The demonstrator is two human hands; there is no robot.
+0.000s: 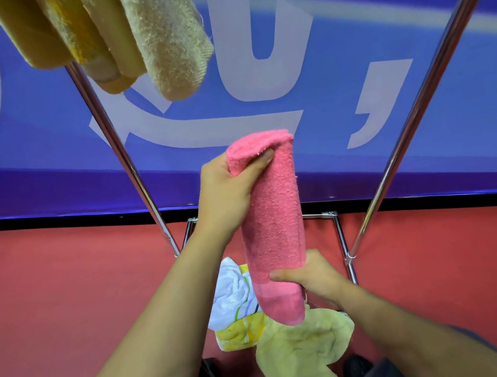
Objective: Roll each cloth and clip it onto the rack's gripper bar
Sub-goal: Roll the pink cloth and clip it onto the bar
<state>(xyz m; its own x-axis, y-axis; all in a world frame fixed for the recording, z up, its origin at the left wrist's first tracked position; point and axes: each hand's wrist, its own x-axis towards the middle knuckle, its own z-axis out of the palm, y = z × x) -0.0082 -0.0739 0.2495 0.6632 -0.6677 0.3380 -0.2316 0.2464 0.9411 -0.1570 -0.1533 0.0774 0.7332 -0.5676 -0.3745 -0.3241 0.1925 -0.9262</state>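
A rolled pink cloth (273, 216) stands nearly upright in the middle of the head view. My left hand (225, 191) grips its upper end, thumb pressed into the roll near the top. My right hand (311, 278) holds its lower end, fingers wrapped around it. Several rolled tan and yellow cloths (139, 38) hang from above at the top left; the bar that holds them is out of view. Two chrome rack poles, the left pole (118, 148) and the right pole (434, 75), slant up on either side of the pink roll.
On the rack's low wire shelf (337, 227) lie a loose white and yellow cloth (233, 301) and a pale yellow cloth (303, 348). Behind stands a blue banner (349, 48) with white letters over a red floor (65, 291). My dark shoes (356, 367) show at the bottom.
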